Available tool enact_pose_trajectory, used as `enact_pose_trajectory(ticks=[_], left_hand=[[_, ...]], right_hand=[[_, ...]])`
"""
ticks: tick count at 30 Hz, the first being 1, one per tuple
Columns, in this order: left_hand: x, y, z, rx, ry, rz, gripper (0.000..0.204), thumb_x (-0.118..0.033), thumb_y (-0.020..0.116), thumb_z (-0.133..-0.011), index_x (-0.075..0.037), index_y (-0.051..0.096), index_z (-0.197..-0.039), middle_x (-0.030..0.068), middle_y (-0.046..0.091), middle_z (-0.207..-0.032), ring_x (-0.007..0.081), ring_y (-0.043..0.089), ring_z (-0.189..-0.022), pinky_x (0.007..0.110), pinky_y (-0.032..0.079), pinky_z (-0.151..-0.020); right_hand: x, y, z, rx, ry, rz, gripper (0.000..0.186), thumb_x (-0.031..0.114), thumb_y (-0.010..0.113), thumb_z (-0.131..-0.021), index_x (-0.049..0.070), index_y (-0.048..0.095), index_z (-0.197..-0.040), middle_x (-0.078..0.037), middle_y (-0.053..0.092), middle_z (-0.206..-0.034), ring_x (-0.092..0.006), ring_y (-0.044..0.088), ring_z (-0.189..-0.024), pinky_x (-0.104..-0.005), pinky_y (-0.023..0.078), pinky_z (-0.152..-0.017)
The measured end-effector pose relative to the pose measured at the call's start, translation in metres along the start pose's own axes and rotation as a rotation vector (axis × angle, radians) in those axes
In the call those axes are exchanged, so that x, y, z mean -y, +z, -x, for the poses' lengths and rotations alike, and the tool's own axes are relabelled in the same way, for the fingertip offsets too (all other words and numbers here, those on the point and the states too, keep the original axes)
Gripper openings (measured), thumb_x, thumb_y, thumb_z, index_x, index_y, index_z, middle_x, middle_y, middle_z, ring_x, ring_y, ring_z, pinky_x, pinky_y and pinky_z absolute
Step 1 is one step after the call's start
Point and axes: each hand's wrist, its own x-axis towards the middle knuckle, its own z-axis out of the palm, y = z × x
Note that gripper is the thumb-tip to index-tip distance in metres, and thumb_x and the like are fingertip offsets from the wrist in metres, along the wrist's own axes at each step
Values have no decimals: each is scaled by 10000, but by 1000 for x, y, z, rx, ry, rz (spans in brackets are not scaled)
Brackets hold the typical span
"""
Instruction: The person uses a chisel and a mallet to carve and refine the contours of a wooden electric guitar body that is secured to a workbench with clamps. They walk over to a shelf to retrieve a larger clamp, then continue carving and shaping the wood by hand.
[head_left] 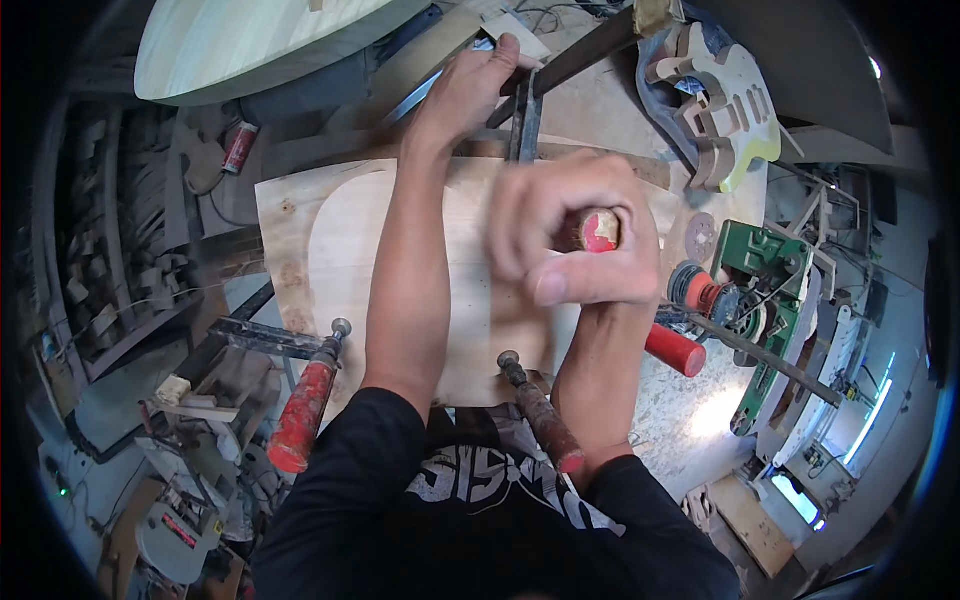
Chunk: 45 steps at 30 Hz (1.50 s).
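Observation:
My right hand (pixel 600 180) is wrapped round the worn red handle (pixel 599 230) of a bar clamp, its fingers slightly blurred. Farther away, my left hand (pixel 472 88) grips this clamp by its dark metal bar (pixel 580 68), thumb up, with part of its fingers hidden. The clamp's arm (pixel 523 125) reaches back over the edge of a pale, wide wooden panel (pixel 335 230) lying under both forearms. Two more red-handled clamps stand at the panel's near side, one on the left (pixel 305 410) and one near my right forearm (pixel 545 420).
Another red clamp handle (pixel 676 350) pokes out right of my forearm. Beyond lie an orange-and-black sander (pixel 700 290) and a green machine (pixel 765 260). A cut-out guitar body (pixel 725 110) rests at the far right. A large pale curved wooden piece (pixel 250 45) overhangs the far left, near a red can (pixel 240 148).

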Motion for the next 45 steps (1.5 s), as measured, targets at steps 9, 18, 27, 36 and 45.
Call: enact_pose_trajectory(ticks=[9, 18, 27, 36, 45], left_hand=[[3, 3, -2, -3, 31, -61, 739, -615, 309, -1048, -26, 753, -1088, 123, 709, -885, 223, 605, -821, 367, 479, -789], [-2, 2, 0, -13, 44, -37, 744, -610, 314, -1049, -7, 749, -1081, 126, 718, -920, 217, 611, -830, 356, 489, -804], [-3, 6, 4, -50, 70, -121, 705, -585, 322, -1055, -40, 768, -1063, 80, 669, -766, 192, 576, -735, 346, 464, -717], [-12, 2, 4, -49, 30, -161, 737, -608, 341, -1042, 6, 746, -1080, 111, 668, -846, 198, 595, -829, 343, 457, -815], [-16, 3, 9, -38, 21, -216, 749, -650, 361, -1021, -17, 755, -1096, 126, 715, -1071, 217, 626, -1068, 354, 492, -943]], right_hand=[[-23, 62, 17, -1069, -140, 368, 316, 79, 682, -918, 3, 541, -646, -12, 529, -553, -59, 438, -512, -232, 336, -499], [-9, -4, 11, -77, -11, 12, 265, 76, 705, -778, 13, 523, -596, -43, 513, -560, -123, 453, -487, -281, 346, -483], [-26, 61, 21, -1004, -172, 312, 277, 79, 640, -913, 0, 540, -667, -37, 560, -584, -75, 463, -523, -236, 368, -509], [11, 3, 3, -58, 66, 21, 402, 174, 743, -780, 31, 481, -511, -2, 436, -492, -87, 396, -459, -263, 283, -460], [-11, 66, 13, -1018, -132, 325, 369, 94, 631, -960, 28, 522, -614, 4, 523, -533, -42, 413, -501, -223, 307, -476]])
